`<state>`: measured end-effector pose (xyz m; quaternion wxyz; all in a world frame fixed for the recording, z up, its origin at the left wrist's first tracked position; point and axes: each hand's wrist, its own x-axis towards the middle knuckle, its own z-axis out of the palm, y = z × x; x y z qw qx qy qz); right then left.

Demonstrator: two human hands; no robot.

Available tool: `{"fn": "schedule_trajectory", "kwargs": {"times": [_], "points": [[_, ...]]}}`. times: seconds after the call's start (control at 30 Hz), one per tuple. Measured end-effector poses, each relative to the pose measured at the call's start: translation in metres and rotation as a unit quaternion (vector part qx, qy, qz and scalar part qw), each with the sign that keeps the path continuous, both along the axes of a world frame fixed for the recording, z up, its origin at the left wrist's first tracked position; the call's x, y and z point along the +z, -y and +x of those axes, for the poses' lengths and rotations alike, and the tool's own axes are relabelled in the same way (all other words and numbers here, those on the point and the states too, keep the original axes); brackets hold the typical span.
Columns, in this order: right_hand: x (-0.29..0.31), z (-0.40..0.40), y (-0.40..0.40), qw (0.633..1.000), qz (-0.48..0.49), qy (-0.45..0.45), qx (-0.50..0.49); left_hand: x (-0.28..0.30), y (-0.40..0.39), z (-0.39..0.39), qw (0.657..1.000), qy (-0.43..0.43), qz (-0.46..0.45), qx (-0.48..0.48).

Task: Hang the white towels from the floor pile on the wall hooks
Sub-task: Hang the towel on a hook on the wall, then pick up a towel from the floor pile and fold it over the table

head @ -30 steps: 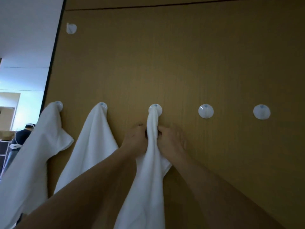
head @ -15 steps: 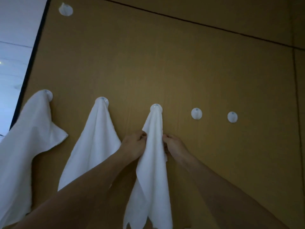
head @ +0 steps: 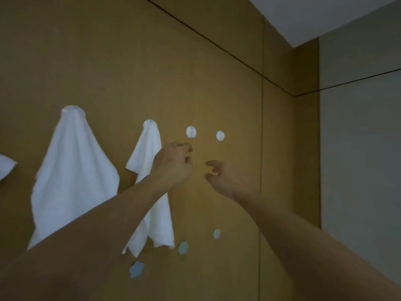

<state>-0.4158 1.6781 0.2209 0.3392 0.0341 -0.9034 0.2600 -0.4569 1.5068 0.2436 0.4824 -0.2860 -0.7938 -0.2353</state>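
A white towel [head: 149,157] hangs from a round white wall hook [head: 150,122] on the brown wall. Left of it a wider white towel [head: 73,170] hangs from another hook [head: 73,109]. A corner of a third towel [head: 5,167] shows at the left edge. Two bare white hooks [head: 191,132] [head: 220,135] sit to the right. My left hand [head: 173,164] is in front of the hung towel's right edge, fingers loosely curled, holding nothing. My right hand [head: 219,179] is open below the bare hooks, fingers apart. The floor pile is out of view.
Three pale blue flower-shaped stickers [head: 136,269] [head: 183,247] [head: 216,233] sit lower on the brown wall. A grey wall [head: 360,148] meets the brown panel at a corner on the right. A white ceiling [head: 325,16] is at the top right.
Both hands have let go of the towel on the third hook and pulled back to the right. The view has swung right, showing the corner and grey wall.
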Motion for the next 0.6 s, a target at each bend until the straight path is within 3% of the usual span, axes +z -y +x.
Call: {"fn": "schedule_trajectory", "kwargs": {"times": [0.3, 0.6], "points": [[-0.013, 0.227, -0.167, 0.958, 0.099, 0.030, -0.268, -0.022, -0.199, 0.142, 0.980, 0.050, -0.020, -0.193], [-0.057, 0.561, -0.309, 0.851, 0.096, 0.093, -0.507, -0.076, -0.425, 0.414, 0.907, 0.057, -0.135, -0.396]]}}
